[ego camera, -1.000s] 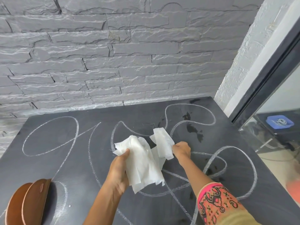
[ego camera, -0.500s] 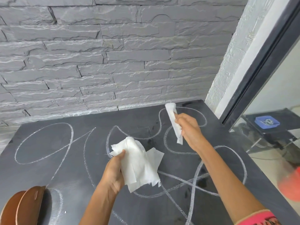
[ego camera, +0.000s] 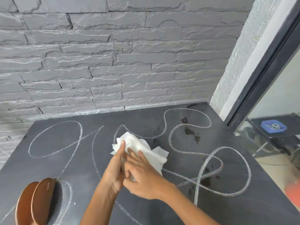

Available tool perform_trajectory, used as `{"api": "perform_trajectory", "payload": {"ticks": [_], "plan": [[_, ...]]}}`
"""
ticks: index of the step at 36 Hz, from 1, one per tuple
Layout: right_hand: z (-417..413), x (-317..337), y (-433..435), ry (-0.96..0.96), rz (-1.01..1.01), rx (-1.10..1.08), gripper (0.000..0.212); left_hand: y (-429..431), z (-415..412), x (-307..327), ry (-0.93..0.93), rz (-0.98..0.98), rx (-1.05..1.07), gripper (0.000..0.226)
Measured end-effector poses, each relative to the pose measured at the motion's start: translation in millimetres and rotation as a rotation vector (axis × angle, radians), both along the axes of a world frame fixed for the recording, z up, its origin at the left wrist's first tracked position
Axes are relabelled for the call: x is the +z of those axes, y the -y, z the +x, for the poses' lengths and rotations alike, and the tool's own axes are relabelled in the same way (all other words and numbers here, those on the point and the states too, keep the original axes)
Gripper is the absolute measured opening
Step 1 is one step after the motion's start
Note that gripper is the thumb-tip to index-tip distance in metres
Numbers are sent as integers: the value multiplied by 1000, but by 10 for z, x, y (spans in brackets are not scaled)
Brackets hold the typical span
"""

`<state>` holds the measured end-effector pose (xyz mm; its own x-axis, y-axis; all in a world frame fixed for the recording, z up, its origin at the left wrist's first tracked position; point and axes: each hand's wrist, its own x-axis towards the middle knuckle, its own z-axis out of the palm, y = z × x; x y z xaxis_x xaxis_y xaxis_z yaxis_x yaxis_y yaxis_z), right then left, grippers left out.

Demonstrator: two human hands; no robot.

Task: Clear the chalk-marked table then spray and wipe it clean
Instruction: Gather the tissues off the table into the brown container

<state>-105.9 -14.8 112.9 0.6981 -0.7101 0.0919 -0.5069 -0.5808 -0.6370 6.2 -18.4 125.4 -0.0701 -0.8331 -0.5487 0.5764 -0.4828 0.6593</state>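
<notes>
Head view: I watch the left hand point(ego camera: 113, 173) and right hand point(ego camera: 143, 181) together, both clutching a paper towel wad point(ego camera: 144, 149) over the tabletop point(ego camera: 78, 161). Loosely bunched sheets could slip free, and dry wiping may smear the chalk lines point(ego camera: 196, 192).

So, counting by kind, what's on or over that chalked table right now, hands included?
Hands: 2, left hand and right hand, both gripping the paper.
Paper: 1 white paper bunch.
Dishes: 2 brown dishes, standing on edge at the near left.
Total: 5.
</notes>
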Motion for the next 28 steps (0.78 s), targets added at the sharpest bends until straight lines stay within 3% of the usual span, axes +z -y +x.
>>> {"api": "perform_trajectory", "payload": {"ticks": [4, 9, 13, 16, 20, 28], "plan": [[29, 5, -25, 209, 152, -36, 7, -68, 88, -31, 101, -31, 33, 25], [-51, -253, 203, 531, 311, -486, 9, -154, 167, 1, 160, -17, 129, 24], [-267, -586, 495, 290, 349, -923, 14, -206, 295, -8, 137, 17, 186, 21], [-424, -869, 610, 72, 463, -1110, 20, -234, 352, -13, 115, 42, 197, 21], [-463, -1087, 609, -44, 616, -1171, 29, -263, 422, -59, 108, 54, 209, 20], [-349, -1122, 708, -136, 637, -1226, 26, -287, 513, -108, 111, 61, 203, 21]]}}
